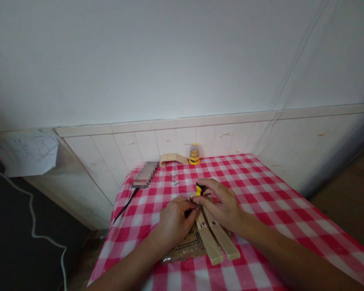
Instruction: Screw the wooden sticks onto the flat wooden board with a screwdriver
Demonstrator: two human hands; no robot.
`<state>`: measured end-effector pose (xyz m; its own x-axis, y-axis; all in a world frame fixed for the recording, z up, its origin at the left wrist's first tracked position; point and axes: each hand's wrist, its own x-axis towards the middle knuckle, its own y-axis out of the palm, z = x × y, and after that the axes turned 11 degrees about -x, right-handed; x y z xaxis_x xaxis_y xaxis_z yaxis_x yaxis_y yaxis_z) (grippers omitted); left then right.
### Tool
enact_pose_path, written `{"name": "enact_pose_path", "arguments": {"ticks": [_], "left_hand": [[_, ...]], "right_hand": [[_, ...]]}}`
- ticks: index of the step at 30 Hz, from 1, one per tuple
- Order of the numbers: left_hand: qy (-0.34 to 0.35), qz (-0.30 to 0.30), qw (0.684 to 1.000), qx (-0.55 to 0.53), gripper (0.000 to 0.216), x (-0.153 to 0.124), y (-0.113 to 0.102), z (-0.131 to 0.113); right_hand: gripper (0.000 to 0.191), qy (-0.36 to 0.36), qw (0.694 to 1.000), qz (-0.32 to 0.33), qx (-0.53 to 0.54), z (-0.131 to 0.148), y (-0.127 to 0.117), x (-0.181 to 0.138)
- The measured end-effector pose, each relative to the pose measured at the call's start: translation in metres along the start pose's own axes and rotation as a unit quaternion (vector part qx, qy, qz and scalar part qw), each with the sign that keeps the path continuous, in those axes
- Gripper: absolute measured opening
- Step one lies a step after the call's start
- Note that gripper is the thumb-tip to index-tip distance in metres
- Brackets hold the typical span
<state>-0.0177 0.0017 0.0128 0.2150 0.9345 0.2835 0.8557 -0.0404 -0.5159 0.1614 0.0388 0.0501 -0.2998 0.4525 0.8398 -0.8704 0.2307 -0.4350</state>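
Two light wooden slats [214,238] lie side by side on the red and white checked tablecloth [276,202], over a flat patterned wooden board [188,244]. My left hand [174,222] is closed, its fingertips pinched at a small screw at the slats' far end. My right hand [223,202] curls around a yellow and black screwdriver [198,188], whose handle stands up between the fingers. Both hands meet at the top of the slats.
A curved wooden piece [172,158] and a yellow-based clear jar [194,154] stand at the table's back by the panelled wall. Loose screws [174,179] lie behind the hands. A blurred flat object [145,174] with a black cable [124,208] sits at back left.
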Motion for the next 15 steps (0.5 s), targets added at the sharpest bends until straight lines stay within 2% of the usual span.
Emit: {"name": "enact_pose_path", "arguments": {"ticks": [6, 15], "left_hand": [[-0.003, 0.005, 1.000, 0.008, 0.019, -0.0005, -0.0016, -0.0029], [0.007, 0.001, 1.000, 0.005, 0.020, -0.0004, -0.0007, -0.0051]], "right_hand": [[0.041, 0.007, 0.999, 0.035, 0.000, 0.0009, -0.0072, -0.0023], [0.043, 0.021, 0.999, 0.023, -0.009, 0.0006, -0.0040, -0.0049]]}}
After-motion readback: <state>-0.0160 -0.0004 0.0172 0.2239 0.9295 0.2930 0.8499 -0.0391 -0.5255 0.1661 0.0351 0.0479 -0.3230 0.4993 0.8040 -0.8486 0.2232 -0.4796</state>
